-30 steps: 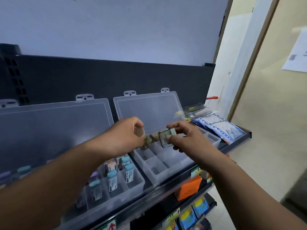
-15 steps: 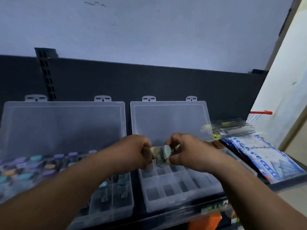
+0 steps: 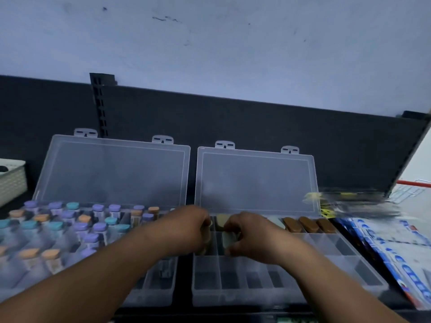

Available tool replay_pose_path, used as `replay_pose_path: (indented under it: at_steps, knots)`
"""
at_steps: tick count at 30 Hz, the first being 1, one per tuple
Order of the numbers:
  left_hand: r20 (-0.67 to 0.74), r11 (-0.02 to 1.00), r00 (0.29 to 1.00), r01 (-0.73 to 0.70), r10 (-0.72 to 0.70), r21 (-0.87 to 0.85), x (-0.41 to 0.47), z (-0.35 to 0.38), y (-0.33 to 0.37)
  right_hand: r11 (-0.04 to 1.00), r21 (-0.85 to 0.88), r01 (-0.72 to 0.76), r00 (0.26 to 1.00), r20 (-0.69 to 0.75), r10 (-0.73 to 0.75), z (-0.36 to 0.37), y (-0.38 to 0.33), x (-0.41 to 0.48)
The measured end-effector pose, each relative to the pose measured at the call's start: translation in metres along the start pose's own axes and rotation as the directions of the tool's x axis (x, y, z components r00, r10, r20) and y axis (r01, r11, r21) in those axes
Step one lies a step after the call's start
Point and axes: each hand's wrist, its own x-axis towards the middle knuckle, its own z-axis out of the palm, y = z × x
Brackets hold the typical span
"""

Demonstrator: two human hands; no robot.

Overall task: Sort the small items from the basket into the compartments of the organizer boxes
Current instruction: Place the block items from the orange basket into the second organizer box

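— Where are the hands right now?

— Both are low over the right organizer box [image 3: 349, 264], at its back-left corner. The right hand [image 3: 251, 238] has its fingers curled in, pinching a pale green piece [image 3: 226, 240] just above a compartment in the second row from the back.

— And the other one?

— The left hand [image 3: 189, 229] is curled too, knuckles up, right at the box's left edge. There's a tan sliver [image 3: 206, 238] at its fingertips, but it's too blurred to tell whether the hand actually grips it.

— Anything in that box already?

— Three brown pieces [image 3: 307, 224] sit side by side in the back row, towards the right. The front compartments show bare bottoms.

— What about the box beside it?

— The left organizer box [image 3: 161, 290] is packed with upright vials [image 3: 81, 227], capped purple, teal and orange. Both clear lids [image 3: 256, 183] stand open, leaning on the dark back panel [image 3: 256, 122].

— The basket?

— A white basket [image 3: 11, 180] is at the far left, well apart from the hands. Blue-and-white packets [image 3: 396, 248] lie to the right of the boxes.
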Motion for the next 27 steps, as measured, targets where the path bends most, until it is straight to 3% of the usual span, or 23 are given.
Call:
replay_pose_path:
  at_steps: [19,24,27]
  knots:
    - [0.064,0.999,0.997,0.029,-0.031,0.036,0.002,0.003,0.007,0.996,-0.035,0.081,0.995,0.063,-0.079,-0.005,0.004,0.004]
    - [-0.038,0.998,0.998,0.048,-0.046,0.041,-0.006,0.0,0.006,0.993,-0.064,0.097,0.995,-0.008,-0.098,-0.008,0.0,0.001]
    - [-0.189,0.996,0.982,0.033,-0.016,0.086,-0.014,-0.003,0.001,0.986,-0.117,0.122,0.977,-0.161,-0.14,-0.009,-0.008,0.003]
